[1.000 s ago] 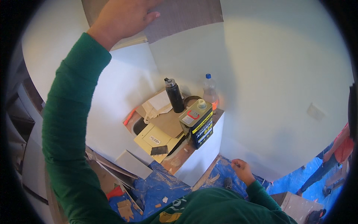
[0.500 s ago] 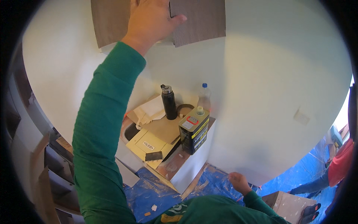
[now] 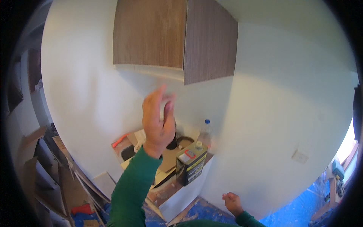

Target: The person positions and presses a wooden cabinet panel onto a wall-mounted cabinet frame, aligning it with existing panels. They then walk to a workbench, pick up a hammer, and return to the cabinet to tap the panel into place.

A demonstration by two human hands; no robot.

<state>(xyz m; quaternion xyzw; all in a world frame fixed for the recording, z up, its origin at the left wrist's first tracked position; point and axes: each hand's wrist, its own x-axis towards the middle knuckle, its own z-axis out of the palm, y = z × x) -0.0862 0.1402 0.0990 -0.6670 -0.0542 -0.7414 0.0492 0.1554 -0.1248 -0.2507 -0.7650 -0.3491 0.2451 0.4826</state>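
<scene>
My left hand (image 3: pixel 158 123) is raised in mid-air in front of the wall, just below a brown wood-grain wall cabinet (image 3: pixel 149 34). Its fingers point up, apart from the thumb, and nothing shows in them. Behind it, a dark bottle (image 3: pixel 173 142) is mostly hidden. Low in front of the wall, my right hand (image 3: pixel 231 202) has curled fingers; whether they hold anything is hidden. Nearest to it stands a black and yellow rectangular metal can (image 3: pixel 191 162) on a low white cabinet, with a clear blue-capped bottle (image 3: pixel 205 134) behind.
A roll of brown edging (image 3: pixel 185 141) and an orange-handled tool (image 3: pixel 120 140) lie on the low cabinet (image 3: pixel 181 204). Cabinet carcasses (image 3: pixel 47 174) stand at the left. Blue plastic sheeting (image 3: pixel 293 208) covers the floor. A wall plate (image 3: pixel 299 156) is on the right wall.
My left hand has come off the wall cabinet and dropped below it. The view has tilted up, showing more of that cabinet. My right hand remains low with curled fingers.
</scene>
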